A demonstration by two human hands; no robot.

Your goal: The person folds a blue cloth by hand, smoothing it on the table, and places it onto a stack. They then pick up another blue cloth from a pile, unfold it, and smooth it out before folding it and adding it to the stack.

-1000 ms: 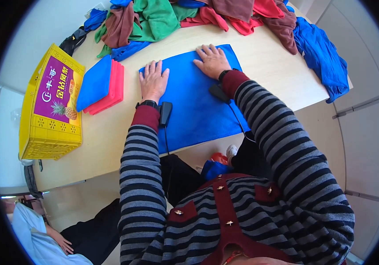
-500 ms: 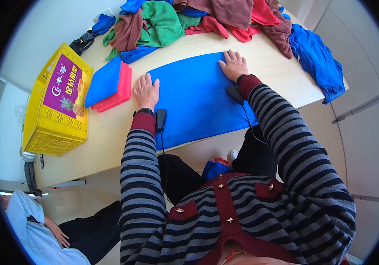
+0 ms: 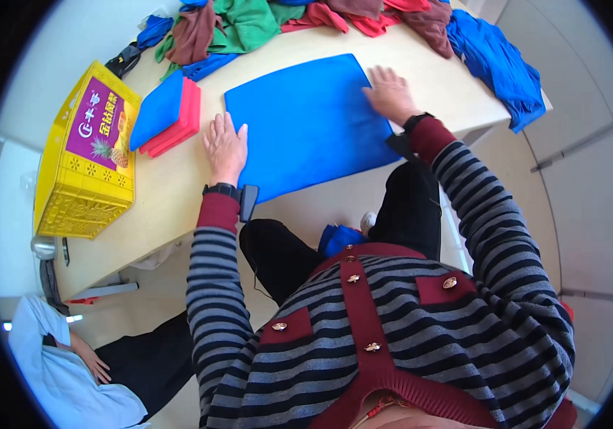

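A blue cloth (image 3: 306,129) is spread flat on the pale wooden table, its near edge by the table's front. My left hand (image 3: 226,146) rests at the cloth's left edge, palm down with its fingers stretched out. At the right edge is my right hand (image 3: 391,94), slightly blurred, fingers spread and nothing held. Each wrist has a dark band with a small black device. Left of my left hand lies a stack of folded cloths (image 3: 167,118), blue on top and red beneath.
A yellow plastic crate (image 3: 81,186) with a purple panel stands at the table's left. Crumpled green cloths (image 3: 249,28), with brown, red and blue ones, line the far side. A blue cloth (image 3: 499,68) hangs over the right edge. A seated person (image 3: 70,365) is at lower left.
My right hand has moved right and a little nearer, from on the cloth to its right edge. My left hand stays at the left edge. The whole view has shifted slightly.
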